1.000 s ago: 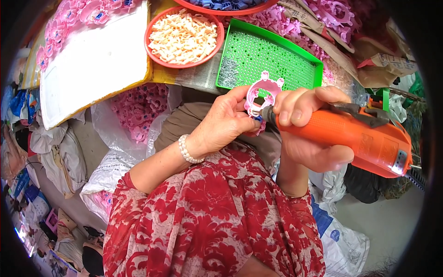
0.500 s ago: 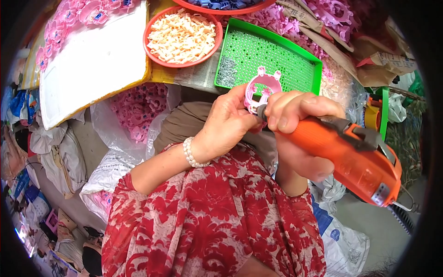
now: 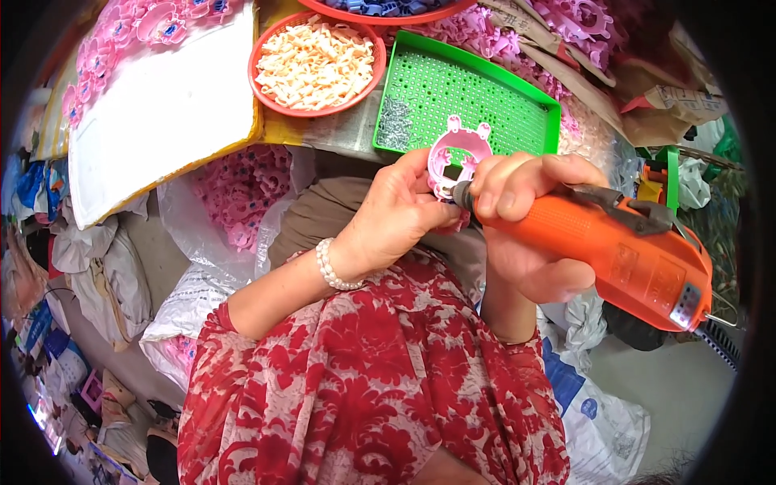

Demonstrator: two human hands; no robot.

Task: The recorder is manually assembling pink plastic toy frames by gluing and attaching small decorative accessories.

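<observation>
A pink plastic ring-shaped part [image 3: 440, 158] with small ear-like knobs is pinched by my left hand [image 3: 398, 208], which wears a beaded bracelet. My right hand [image 3: 525, 218] is wrapped round an orange electric screwdriver [image 3: 610, 246], its cord trailing off to the right. The screwdriver's dark nose meets the lower edge of the pink part; the bit's tip is hidden there. Just beyond the part lies a green perforated tray [image 3: 485, 101] with a heap of small screws [image 3: 394, 125] in its left end.
A red basket [image 3: 257, 77] of cream plastic pieces stands left of the tray, with a basket of blue pieces [image 3: 388, 8] behind. Pink parts are piled on a white board [image 3: 162, 105] and fill a plastic bag [image 3: 242, 194] below. Brown sacks [image 3: 558, 48] lie at the back right.
The rear end of the electric screwdriver has swung up and slightly right, lying flatter. The pink part and my left hand have barely moved.
</observation>
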